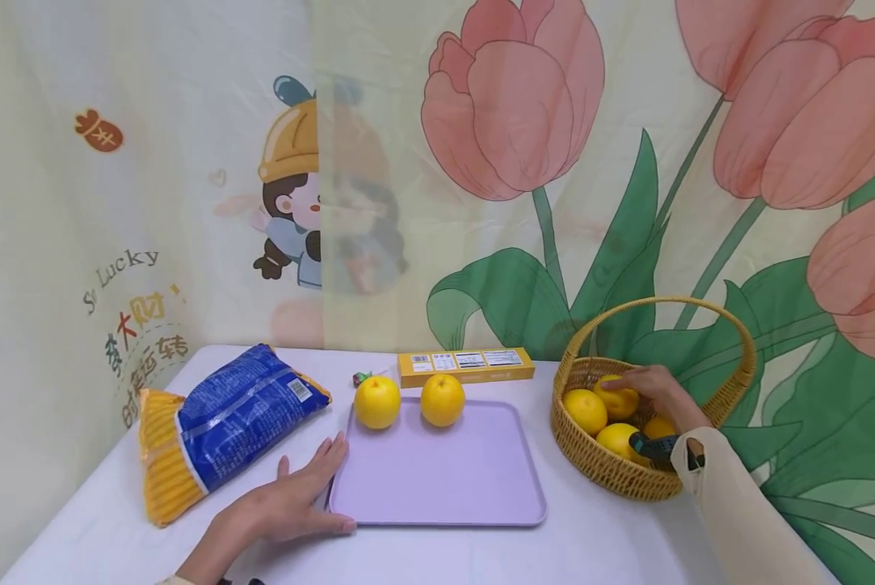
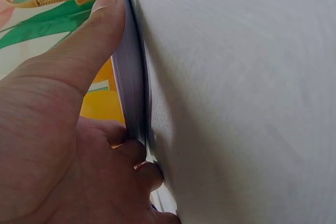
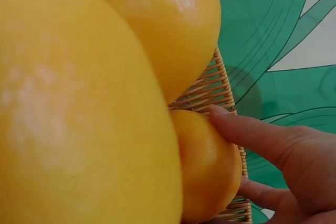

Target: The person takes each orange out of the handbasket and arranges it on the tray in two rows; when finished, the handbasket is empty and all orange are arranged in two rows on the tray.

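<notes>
My right hand (image 1: pixel 655 385) reaches into the wicker basket (image 1: pixel 604 473) and holds an orange (image 1: pixel 616 400) at its back. In the right wrist view, thumb and fingers lie on either side of that orange (image 3: pixel 207 166), while two larger-looking oranges fill the near part. Several other oranges (image 1: pixel 585 411) lie around it. My left hand (image 1: pixel 291 496) rests at the left front corner of the lilac tray (image 1: pixel 444 479), fingers along its left edge and thumb at its front edge. Two oranges (image 1: pixel 377 402) sit side by side at the tray's back.
A blue and yellow snack bag (image 1: pixel 243 418) lies left of the tray. Behind the tray are a long yellow box (image 1: pixel 466 367) and a small wrapped candy (image 1: pixel 361 379). The basket's tall handle (image 1: pixel 656 302) arches over the right hand. A printed curtain (image 1: pixel 379 162) hangs behind the table.
</notes>
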`<state>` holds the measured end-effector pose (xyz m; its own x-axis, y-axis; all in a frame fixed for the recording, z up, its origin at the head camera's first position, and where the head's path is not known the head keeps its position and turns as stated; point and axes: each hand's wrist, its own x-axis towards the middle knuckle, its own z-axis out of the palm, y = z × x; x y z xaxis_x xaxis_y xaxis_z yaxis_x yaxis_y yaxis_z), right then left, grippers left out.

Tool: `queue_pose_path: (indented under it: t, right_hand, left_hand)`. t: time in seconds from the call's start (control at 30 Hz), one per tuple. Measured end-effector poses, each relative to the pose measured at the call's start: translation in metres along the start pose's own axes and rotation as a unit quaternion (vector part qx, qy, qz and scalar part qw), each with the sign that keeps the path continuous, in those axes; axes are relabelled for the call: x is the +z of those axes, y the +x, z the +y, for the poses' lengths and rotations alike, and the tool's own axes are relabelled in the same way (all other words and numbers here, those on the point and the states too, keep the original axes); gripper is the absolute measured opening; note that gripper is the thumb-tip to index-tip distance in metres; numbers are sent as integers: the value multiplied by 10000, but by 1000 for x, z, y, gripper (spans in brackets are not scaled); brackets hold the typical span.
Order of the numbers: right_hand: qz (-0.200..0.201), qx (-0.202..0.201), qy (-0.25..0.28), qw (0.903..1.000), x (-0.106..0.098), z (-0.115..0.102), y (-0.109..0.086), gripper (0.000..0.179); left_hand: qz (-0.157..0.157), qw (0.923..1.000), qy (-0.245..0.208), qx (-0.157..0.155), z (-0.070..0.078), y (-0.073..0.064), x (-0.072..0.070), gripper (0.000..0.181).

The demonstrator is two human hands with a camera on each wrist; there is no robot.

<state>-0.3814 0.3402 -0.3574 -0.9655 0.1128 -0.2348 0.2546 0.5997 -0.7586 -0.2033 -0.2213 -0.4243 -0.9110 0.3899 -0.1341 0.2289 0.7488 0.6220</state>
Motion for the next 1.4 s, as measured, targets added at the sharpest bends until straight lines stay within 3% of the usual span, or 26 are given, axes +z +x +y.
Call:
queue_pose_path:
  t: [0.37, 0.57, 0.77, 0.93, 1.23, 1.4]
  right_hand:
    - [-332, 157, -101, 9993, -3, 4, 6, 94]
    - [-332, -75, -144, 9993, -2, 1, -4, 70]
    - [-435, -208, 7, 9988, 2, 3, -10, 94]
    - [-284, -297, 97, 9991, -1, 6, -11, 95]
    - [-198, -1045, -29, 9943, -12, 7, -25, 95]
    - [-186, -1402, -70, 9899, -15, 9, -34, 96]
  left_hand:
    - [-106, 9999, 86, -37, -1, 4, -2, 119]
    - [9, 9998, 217, 38, 4, 2, -2, 115]
    - [-74, 9998, 176, 52, -3, 4, 0, 119]
    - [-34, 9997, 230, -40, -5, 4, 1, 119]
    - [-16, 9996, 245, -106, -1, 2, -1, 118]
    - [-8, 9997, 220, -62, -17, 10, 6, 125]
